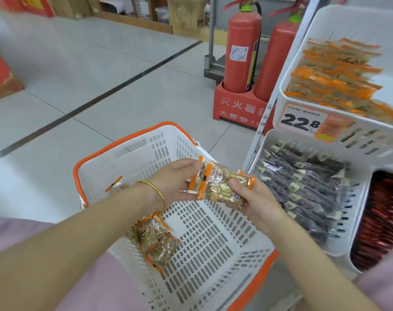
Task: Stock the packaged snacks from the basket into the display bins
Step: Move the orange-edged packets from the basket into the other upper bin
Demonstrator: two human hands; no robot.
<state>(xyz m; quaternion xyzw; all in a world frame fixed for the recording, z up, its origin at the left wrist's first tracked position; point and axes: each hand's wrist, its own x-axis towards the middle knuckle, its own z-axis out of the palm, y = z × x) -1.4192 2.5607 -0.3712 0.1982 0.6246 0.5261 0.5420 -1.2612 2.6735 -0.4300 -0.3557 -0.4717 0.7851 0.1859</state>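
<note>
From the head camera, the left hand (177, 180) and the right hand (255, 198) meet above a white plastic shopping basket (123, 162) with an orange rim and handle. Between them they hold a small bundle of clear snack packets with orange ends (218, 182). The left hand's fingers curl around the bundle's left end. The right hand grips the right end, thumb on top and fingers underneath. A gold bangle (158, 194) sits on the left wrist.

More packets of the same kind (155, 241) lie in a loose heap on the basket's slotted floor, below the left forearm. One further packet (115, 184) lies near the basket's left wall. The basket stands on the grey tiled floor (101, 75), just beside a white rack of display bins on the right.

The upper bin (348, 25) holds a stack of orange-edged packets (334, 72), and an orange price tag reading 22.8 (301, 122) hangs on its front. The bin below it (352, 230) is filled with dark packets with pale labels (303, 182). Red packets (379, 221), blurred, fill a third bin at the far right.

Behind the rack, two red fire extinguishers (242, 52) stand in a red holder (238, 106) with white lettering. Pink clothing (22, 232) shows at the lower left.
</note>
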